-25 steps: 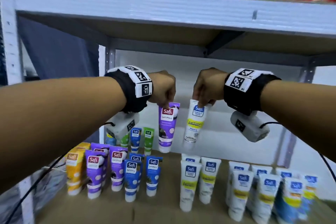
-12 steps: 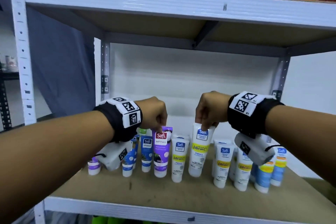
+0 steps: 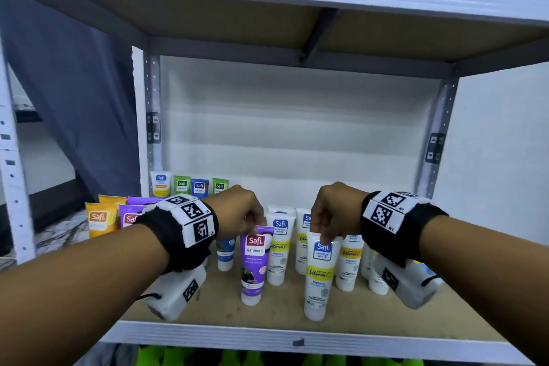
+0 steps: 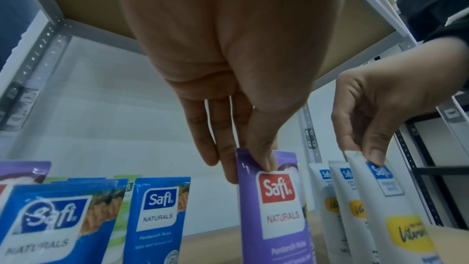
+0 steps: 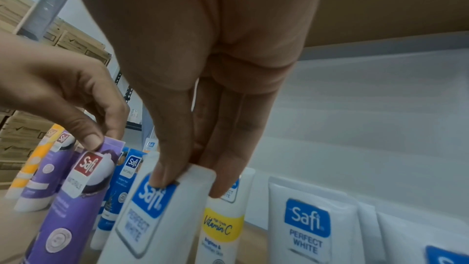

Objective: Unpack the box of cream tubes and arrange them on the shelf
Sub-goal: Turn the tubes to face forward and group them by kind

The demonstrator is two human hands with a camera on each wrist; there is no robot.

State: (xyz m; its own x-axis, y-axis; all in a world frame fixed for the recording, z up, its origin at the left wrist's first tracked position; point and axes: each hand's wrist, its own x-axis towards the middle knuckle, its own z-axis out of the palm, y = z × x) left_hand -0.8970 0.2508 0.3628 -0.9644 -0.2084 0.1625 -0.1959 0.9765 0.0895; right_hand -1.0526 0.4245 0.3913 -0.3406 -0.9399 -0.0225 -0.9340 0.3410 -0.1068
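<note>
Tubes mostly stand shelved already, and below your pinching fingers the purple Safi tube in your left hand and white Vitamin C tube in your right hand reach the shelf, awaiting release.

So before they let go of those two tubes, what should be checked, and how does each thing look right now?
1. Left hand pinches the purple tube at its top: ok.
2. Right hand pinches the white tube at its top: ok.
3. Both tubes upright, caps down: ok.
4. Caps resting on the shelf board: looks so, cannot tell for sure.
5. Purple tube clear of the white tube behind: cannot tell.
</note>
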